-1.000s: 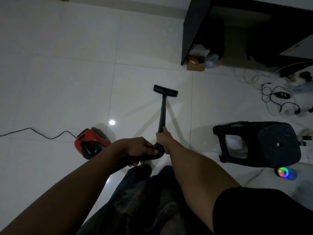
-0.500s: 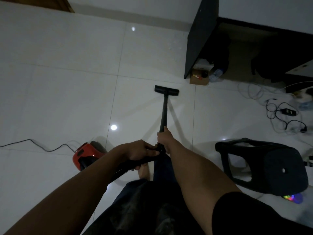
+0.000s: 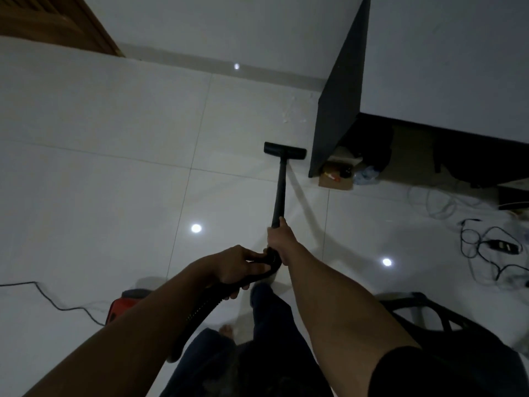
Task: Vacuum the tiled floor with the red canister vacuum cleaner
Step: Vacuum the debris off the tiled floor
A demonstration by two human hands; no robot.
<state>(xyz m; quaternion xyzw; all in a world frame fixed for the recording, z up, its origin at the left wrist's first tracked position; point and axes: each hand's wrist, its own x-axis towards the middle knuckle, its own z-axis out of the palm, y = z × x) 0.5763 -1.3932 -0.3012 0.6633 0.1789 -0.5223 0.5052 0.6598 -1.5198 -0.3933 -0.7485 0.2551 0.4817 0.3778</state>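
Observation:
The black floor nozzle (image 3: pixel 284 150) rests flat on the white tiled floor (image 3: pixel 120 179), close to the left foot of a dark desk. Its black wand (image 3: pixel 280 193) runs back to my right hand (image 3: pixel 279 243), which grips the wand's lower end. My left hand (image 3: pixel 239 266) holds the curved hose handle (image 3: pixel 259 277) just behind it. The ribbed black hose (image 3: pixel 200 306) drops down to the red canister vacuum (image 3: pixel 118 308), mostly hidden behind my left forearm at lower left.
A dark desk panel (image 3: pixel 339 110) stands right of the nozzle, with a cardboard box (image 3: pixel 336 174) at its foot. Tangled cables (image 3: pixel 486 250) lie at right. A black plastic stool (image 3: pixel 446 333) is on its side at lower right. The power cord (image 3: pixel 51 299) trails left. A wooden door (image 3: pixel 57 24) is top left.
The nozzle has been pushed forward toward the desk's foot and I have stepped after it. The canister and the stool have slid lower in view.

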